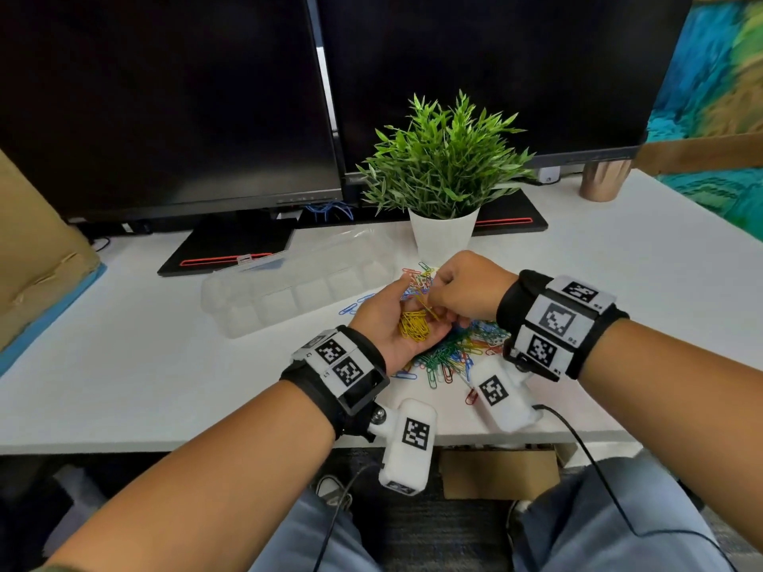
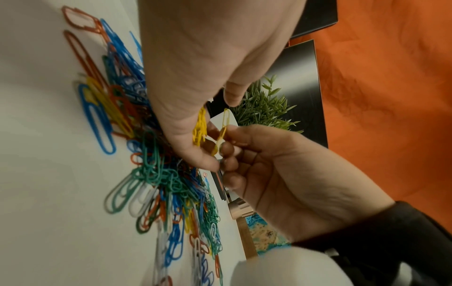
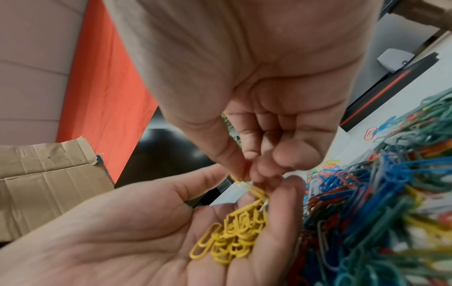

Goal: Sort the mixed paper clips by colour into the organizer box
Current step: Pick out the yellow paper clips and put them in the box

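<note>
Head view shows two hands over one mixed pile of paper clips (image 1: 450, 353), too many to count, in blue, green, red, yellow and white. The left hand (image 1: 396, 324) lies palm up, cupped around about ten yellow clips (image 3: 234, 240). The right hand (image 1: 466, 286), at 3 o'clock from it, pinches one yellow clip (image 2: 223, 127). One clear organizer box (image 1: 297, 291) stands at 10 o'clock, its compartments looking empty.

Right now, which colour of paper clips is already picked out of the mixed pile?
The yellow clips: a bunch lies cupped in the left hand, and the right hand pinches one more. The other colours lie mixed in the pile.
</note>
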